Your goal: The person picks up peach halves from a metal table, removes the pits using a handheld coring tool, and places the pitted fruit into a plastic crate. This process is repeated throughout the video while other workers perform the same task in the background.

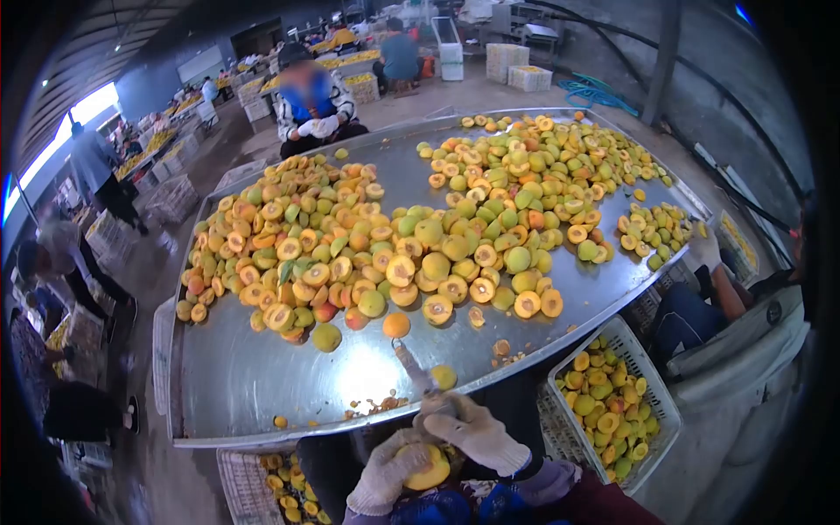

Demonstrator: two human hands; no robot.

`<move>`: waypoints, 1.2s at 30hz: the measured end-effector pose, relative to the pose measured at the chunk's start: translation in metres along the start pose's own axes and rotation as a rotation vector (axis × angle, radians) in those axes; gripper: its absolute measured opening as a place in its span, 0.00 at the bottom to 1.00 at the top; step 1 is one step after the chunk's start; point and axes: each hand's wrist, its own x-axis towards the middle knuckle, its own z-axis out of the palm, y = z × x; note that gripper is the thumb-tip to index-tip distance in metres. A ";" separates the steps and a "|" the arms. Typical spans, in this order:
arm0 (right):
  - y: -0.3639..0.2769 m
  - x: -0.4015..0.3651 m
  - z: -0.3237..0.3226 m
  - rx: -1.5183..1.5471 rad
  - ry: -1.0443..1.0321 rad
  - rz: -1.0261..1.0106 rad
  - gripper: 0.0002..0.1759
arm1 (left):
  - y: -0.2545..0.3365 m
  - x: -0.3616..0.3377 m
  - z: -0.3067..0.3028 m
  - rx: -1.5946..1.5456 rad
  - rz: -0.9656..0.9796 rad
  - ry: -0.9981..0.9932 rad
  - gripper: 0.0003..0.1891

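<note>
My left hand [391,470], in a white knit glove, is closed around a cut yellow peach half [430,468] low in front of me. Just beside it, my right hand [472,430], also gloved, grips a slim pitting tool [414,367]. The tool points away from me over the table edge, and its narrow tip looks like a small loop. Beyond the hands, a big heap of whole and halved peaches [350,254] covers much of the metal table [254,376]. One peach [444,377] lies near the tool.
A white crate [669,424] of peach halves stands right of my legs, another crate [236,486] at lower left. Pits and scraps [381,405] lie by the near edge. One person [306,109] sits across the table; a gloved hand [703,245] works at the right.
</note>
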 end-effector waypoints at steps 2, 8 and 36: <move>-0.014 -0.016 0.004 0.047 0.112 -0.045 0.20 | -0.003 0.001 0.000 -0.173 0.203 0.075 0.20; -0.005 -0.041 0.018 0.089 -0.131 0.127 0.29 | 0.001 0.013 0.012 -0.431 0.540 0.217 0.33; -0.015 -0.053 0.047 -0.853 0.005 -0.298 0.23 | 0.001 -0.008 0.016 -0.439 0.554 0.325 0.38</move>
